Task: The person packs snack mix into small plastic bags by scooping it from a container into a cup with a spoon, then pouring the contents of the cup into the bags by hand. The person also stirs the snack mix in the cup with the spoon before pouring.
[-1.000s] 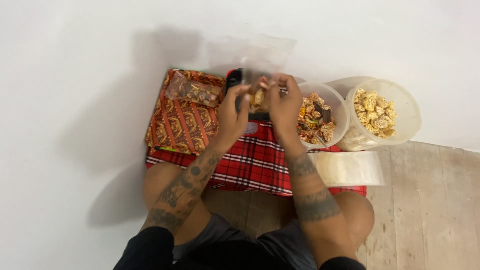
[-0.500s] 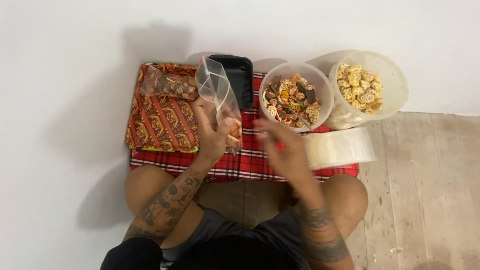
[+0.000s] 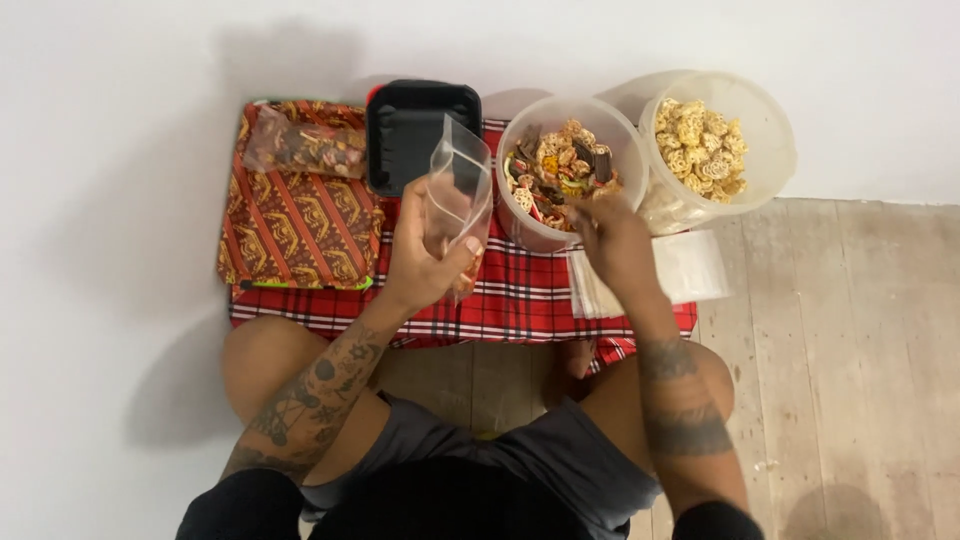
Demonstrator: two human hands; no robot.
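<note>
Reaching forward from the cloth, right hand (image 3: 612, 232) now dips into the mixed-snack tub (image 3: 566, 170), fingers hidden, while left hand (image 3: 425, 255) grips the clear bag (image 3: 457, 190) mouth-up for filling.

A black rectangular plastic tray (image 3: 405, 130) sits at the back of the red tartan cloth (image 3: 520, 300), close against the white wall (image 3: 480, 40). To its left lies a flat packet wrapped in red-and-gold patterned paper (image 3: 295, 225) — on its far end rests a filled clear bag of brown snacks (image 3: 300, 150). Over on the right stands a round translucent tub of pale, flower-shaped crisps (image 3: 715, 140), and just in front of it a stack of empty clear bags (image 3: 690, 270) — partly on the cloth, partly over the worn wooden floorboards (image 3: 860, 380).
</note>
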